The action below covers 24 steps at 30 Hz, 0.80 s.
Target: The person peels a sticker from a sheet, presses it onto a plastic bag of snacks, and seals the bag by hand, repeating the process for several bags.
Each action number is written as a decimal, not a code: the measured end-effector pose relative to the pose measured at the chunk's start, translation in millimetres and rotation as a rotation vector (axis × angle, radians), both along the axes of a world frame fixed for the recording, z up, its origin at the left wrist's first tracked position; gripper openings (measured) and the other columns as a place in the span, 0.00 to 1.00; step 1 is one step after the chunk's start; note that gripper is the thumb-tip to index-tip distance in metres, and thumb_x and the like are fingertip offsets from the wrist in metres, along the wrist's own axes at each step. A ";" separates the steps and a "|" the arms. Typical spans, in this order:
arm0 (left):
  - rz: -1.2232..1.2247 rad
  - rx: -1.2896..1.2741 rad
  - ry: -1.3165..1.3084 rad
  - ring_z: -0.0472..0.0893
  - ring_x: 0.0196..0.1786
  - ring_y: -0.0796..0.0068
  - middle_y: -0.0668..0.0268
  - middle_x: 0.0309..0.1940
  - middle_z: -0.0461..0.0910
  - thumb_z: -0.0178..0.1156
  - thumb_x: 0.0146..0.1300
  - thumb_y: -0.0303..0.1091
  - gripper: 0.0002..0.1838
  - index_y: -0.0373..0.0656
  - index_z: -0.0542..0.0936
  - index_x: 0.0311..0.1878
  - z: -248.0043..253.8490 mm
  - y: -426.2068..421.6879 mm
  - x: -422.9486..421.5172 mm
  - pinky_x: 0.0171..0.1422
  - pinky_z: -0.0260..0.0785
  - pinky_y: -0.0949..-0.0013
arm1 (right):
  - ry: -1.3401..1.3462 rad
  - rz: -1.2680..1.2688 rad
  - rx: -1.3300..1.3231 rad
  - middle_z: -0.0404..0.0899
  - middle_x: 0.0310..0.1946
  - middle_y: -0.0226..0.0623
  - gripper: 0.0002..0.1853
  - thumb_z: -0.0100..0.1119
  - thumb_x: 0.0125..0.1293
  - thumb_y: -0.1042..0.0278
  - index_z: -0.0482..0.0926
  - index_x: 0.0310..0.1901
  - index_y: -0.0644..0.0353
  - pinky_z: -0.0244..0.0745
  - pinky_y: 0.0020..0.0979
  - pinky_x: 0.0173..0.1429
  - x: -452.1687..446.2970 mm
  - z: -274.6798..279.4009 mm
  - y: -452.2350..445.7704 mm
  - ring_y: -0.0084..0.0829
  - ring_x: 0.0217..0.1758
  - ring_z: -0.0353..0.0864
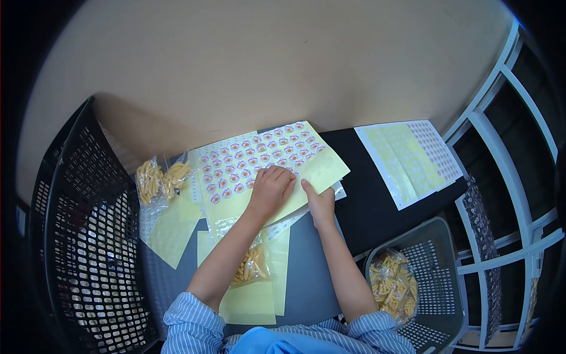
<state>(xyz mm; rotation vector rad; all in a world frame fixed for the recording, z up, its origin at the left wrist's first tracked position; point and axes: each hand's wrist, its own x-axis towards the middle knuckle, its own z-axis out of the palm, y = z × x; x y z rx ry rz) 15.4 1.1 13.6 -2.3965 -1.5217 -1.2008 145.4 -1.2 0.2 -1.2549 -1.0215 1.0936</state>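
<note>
- Sticker sheet (239,174) lies on the table (312,265), beyond a pasta bag (253,265).
- Right hand (319,205) pinches its near edge.
- Left hand (272,192) rests curled on it, grip opening unclear.
- Round labels (238,187): writing too small to read.

Both hands (295,192) are on a sticker sheet (253,156) near the far edge of the surface (306,253). Bagged pasta (162,180) lies by the surface's left edge; another bag (252,265) rests nearer the front edge, on yellow paper (253,304). A basket (445,253) stands at right.
</note>
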 end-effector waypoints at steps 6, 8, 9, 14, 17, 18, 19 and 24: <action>-0.040 -0.134 -0.152 0.75 0.36 0.63 0.62 0.29 0.75 0.57 0.52 0.28 0.04 0.39 0.74 0.31 -2.3 2.7 2.0 0.40 0.66 0.63 | -0.225 -0.029 0.047 0.80 0.32 0.48 0.17 0.66 0.46 0.67 0.77 0.36 0.70 0.73 0.34 0.41 6.6 3.5 1.3 0.40 0.36 0.81; -0.037 -0.171 -0.204 0.75 0.35 0.61 0.60 0.30 0.75 0.56 0.53 0.28 0.04 0.38 0.74 0.31 -3.0 3.8 3.5 0.40 0.67 0.62 | -0.262 -0.041 0.060 0.80 0.32 0.48 0.17 0.67 0.45 0.68 0.77 0.36 0.70 0.73 0.34 0.41 7.1 6.4 0.7 0.40 0.36 0.81; -0.031 -0.191 -0.221 0.75 0.35 0.60 0.60 0.30 0.76 0.56 0.53 0.27 0.04 0.37 0.74 0.31 -4.2 5.0 3.4 0.40 0.67 0.62 | -0.300 -0.050 0.072 0.80 0.32 0.48 0.17 0.67 0.44 0.69 0.77 0.36 0.70 0.73 0.33 0.41 7.7 8.0 0.1 0.40 0.36 0.81; 0.008 -0.365 -0.269 0.75 0.35 0.59 0.57 0.29 0.76 0.55 0.54 0.27 0.05 0.36 0.74 0.32 4.0 10.6 3.3 0.40 0.68 0.62 | -0.292 -0.040 0.068 0.80 0.33 0.48 0.18 0.67 0.44 0.70 0.77 0.36 0.70 0.73 0.34 0.41 9.4 7.3 2.0 0.40 0.37 0.81; 0.005 -0.531 -0.294 0.76 0.35 0.58 0.54 0.29 0.77 0.54 0.55 0.28 0.06 0.34 0.74 0.32 9.7 15.4 -0.9 0.40 0.68 0.63 | -0.278 -0.025 0.062 0.80 0.34 0.48 0.18 0.67 0.44 0.70 0.77 0.37 0.70 0.73 0.34 0.42 9.6 7.1 1.6 0.40 0.38 0.81; 0.007 -0.572 -0.294 0.76 0.34 0.57 0.53 0.29 0.77 0.54 0.55 0.28 0.06 0.34 0.74 0.33 12.0 16.5 -1.9 0.40 0.68 0.63 | -0.282 -0.024 0.067 0.80 0.34 0.48 0.18 0.67 0.44 0.70 0.77 0.37 0.70 0.73 0.34 0.42 9.6 8.1 2.2 0.40 0.38 0.81; 0.006 -0.612 -0.293 0.76 0.34 0.57 0.52 0.29 0.77 0.53 0.56 0.28 0.07 0.33 0.74 0.33 14.5 18.8 -2.0 0.40 0.68 0.63 | -0.280 -0.028 0.075 0.80 0.34 0.48 0.18 0.67 0.44 0.70 0.77 0.37 0.70 0.73 0.34 0.42 9.2 9.0 2.4 0.40 0.38 0.81; 0.011 -0.671 -0.298 0.77 0.33 0.59 0.52 0.29 0.77 0.53 0.57 0.29 0.08 0.33 0.75 0.33 18.5 24.2 -3.6 0.40 0.68 0.64 | -0.344 -0.049 0.044 0.80 0.33 0.48 0.18 0.68 0.43 0.69 0.77 0.37 0.70 0.73 0.34 0.43 10.2 9.1 0.8 0.41 0.38 0.81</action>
